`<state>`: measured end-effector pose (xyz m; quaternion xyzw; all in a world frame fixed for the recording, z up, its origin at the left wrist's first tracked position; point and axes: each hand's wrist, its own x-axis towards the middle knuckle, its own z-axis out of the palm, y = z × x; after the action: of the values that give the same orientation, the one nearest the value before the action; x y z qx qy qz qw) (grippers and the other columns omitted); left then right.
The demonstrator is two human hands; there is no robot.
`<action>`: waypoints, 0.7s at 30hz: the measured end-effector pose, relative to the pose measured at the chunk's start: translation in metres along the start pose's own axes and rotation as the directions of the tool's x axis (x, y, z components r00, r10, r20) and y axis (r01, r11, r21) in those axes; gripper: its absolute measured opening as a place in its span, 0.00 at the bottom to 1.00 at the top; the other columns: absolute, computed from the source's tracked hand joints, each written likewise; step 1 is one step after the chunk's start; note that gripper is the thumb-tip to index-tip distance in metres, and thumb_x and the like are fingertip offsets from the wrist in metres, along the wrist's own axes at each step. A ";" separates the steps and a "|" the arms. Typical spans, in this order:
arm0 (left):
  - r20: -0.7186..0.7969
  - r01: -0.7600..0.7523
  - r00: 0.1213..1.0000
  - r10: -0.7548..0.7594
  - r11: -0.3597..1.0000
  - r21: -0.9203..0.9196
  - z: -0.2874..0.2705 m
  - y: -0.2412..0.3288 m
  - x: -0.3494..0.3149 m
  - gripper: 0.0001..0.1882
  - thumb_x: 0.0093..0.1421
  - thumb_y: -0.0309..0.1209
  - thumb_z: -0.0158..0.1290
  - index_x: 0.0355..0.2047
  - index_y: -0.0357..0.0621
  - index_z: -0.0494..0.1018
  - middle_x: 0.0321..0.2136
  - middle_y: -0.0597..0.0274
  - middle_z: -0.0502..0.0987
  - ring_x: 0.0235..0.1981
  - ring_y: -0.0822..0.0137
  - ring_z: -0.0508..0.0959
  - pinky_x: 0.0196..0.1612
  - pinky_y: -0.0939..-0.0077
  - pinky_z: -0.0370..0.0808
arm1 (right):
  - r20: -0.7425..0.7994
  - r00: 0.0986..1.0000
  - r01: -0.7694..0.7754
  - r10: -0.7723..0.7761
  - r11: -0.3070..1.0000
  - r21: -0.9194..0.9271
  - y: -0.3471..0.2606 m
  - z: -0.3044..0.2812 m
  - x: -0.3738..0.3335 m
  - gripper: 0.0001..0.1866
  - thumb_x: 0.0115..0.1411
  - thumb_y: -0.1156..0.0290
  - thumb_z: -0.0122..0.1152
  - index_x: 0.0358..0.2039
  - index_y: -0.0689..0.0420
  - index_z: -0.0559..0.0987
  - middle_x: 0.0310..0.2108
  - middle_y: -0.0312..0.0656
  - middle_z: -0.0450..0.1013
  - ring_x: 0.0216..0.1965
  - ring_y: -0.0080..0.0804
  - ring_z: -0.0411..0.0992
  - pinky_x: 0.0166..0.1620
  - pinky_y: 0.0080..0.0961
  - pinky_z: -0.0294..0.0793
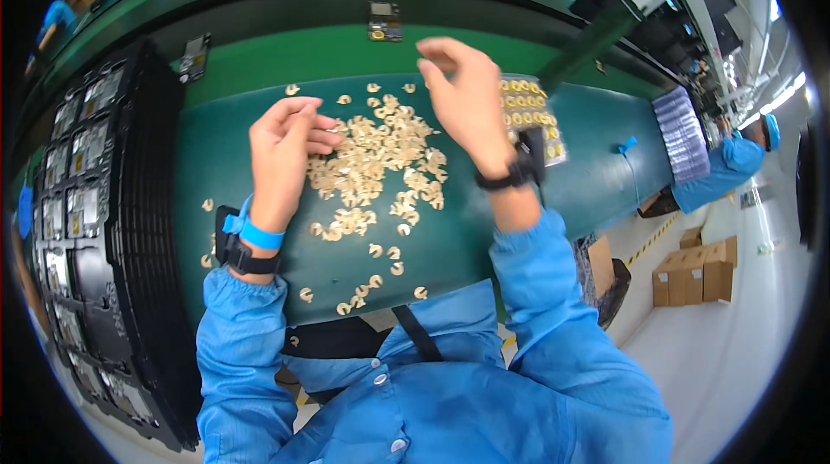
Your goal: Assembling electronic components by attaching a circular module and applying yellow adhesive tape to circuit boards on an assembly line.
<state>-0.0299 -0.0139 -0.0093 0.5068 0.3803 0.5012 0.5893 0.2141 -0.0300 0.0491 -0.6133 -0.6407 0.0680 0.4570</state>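
Note:
A loose pile of small pale cream C-shaped pieces [372, 157] lies on the green mat [467, 239] between my hands. At the pile's left edge is my left hand [290, 135], thumb pressed against its bent fingers; whatever they may hold is too small to make out. My right hand [467, 96] hovers beyond the pile's right side, index finger and thumb apart, with nothing visible between them. Just right of that wrist, a sheet with rows of yellow rings [527, 105] lies partly behind the wrist strap. A small circuit board [385, 23] rests on the green belt ahead.
Stacked black trays holding electronic boards [95, 153] stand at the left. Another board [195, 56] lies near them. A green post [588, 40] rises at the far right. Stacked pale trays [680, 135] and a co-worker [731, 161] are right, with cardboard boxes [692, 274] on the floor.

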 end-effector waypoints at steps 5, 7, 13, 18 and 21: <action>0.056 -0.025 0.998 0.024 0.999 0.028 0.012 0.000 0.002 0.11 0.73 0.30 0.49 0.47 0.35 0.77 0.34 0.56 0.82 0.32 0.68 0.84 0.35 0.78 0.80 | -0.121 0.988 -0.138 0.098 0.913 -0.383 0.037 -0.134 -0.044 0.08 0.59 0.73 0.66 0.38 0.61 0.85 0.31 0.50 0.81 0.34 0.44 0.82 0.40 0.34 0.80; 0.062 -0.032 0.998 0.030 0.999 0.034 0.015 0.000 0.002 0.11 0.73 0.29 0.50 0.46 0.34 0.77 0.33 0.56 0.83 0.31 0.68 0.84 0.34 0.78 0.79 | -0.072 0.977 -0.212 0.201 0.881 -0.422 0.051 -0.150 -0.057 0.09 0.59 0.72 0.67 0.39 0.61 0.85 0.31 0.50 0.81 0.33 0.45 0.81 0.40 0.36 0.79; 0.058 -0.079 0.996 0.075 0.994 0.070 0.015 0.000 0.000 0.11 0.73 0.28 0.50 0.45 0.33 0.77 0.32 0.55 0.82 0.30 0.68 0.84 0.34 0.79 0.79 | 0.091 0.988 -0.078 0.125 0.912 -0.402 0.071 -0.148 -0.072 0.16 0.58 0.71 0.68 0.47 0.62 0.83 0.41 0.53 0.75 0.45 0.54 0.75 0.49 0.41 0.75; 0.053 -0.069 0.997 0.064 0.992 0.110 0.011 -0.001 0.001 0.12 0.73 0.30 0.50 0.48 0.33 0.77 0.34 0.56 0.81 0.31 0.69 0.83 0.35 0.79 0.79 | 0.033 0.990 -0.101 0.137 0.853 -0.513 0.098 -0.177 -0.066 0.15 0.60 0.72 0.66 0.47 0.61 0.84 0.42 0.51 0.76 0.45 0.53 0.75 0.50 0.42 0.75; 0.058 -0.066 0.997 0.059 0.992 0.108 0.011 -0.002 0.001 0.12 0.73 0.30 0.50 0.47 0.33 0.77 0.33 0.57 0.81 0.31 0.69 0.83 0.35 0.79 0.79 | 0.107 0.990 -0.021 0.086 0.867 -0.499 0.107 -0.176 -0.067 0.15 0.59 0.75 0.67 0.47 0.63 0.84 0.39 0.47 0.76 0.34 0.39 0.73 0.42 0.33 0.75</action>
<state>-0.0185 -0.0158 -0.0091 0.5637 0.3749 0.4836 0.5548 0.3978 -0.1449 0.0474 -0.7221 -0.6468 -0.0476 0.2407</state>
